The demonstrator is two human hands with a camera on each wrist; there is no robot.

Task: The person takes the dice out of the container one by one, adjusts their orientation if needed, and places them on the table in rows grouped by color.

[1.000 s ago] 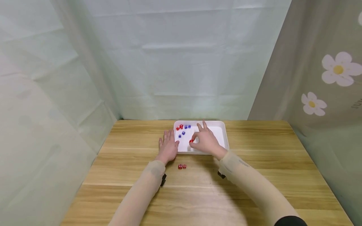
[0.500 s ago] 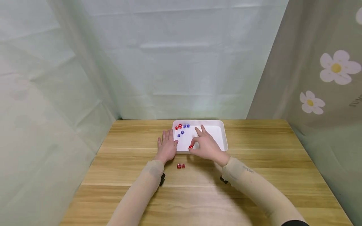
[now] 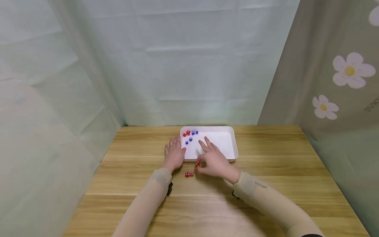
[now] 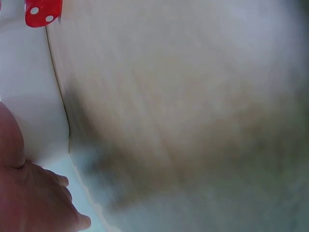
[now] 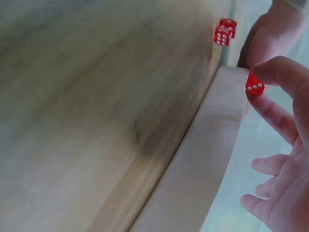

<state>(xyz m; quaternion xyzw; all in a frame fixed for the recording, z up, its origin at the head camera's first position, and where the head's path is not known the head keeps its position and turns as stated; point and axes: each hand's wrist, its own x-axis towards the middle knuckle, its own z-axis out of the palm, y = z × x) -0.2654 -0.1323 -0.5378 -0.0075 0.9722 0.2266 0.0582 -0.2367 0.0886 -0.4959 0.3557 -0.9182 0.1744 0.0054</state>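
On the wooden table (image 3: 139,141), in head view, the left hand (image 3: 174,157) lies straight-fingered at the white tray (image 3: 223,141); the right hand (image 3: 215,163) pinches a red die (image 3: 197,165) near two red dice (image 3: 187,174). In right wrist view, fingers (image 5: 285,73) grip opposite sides; moving it slowly, level, seems best.
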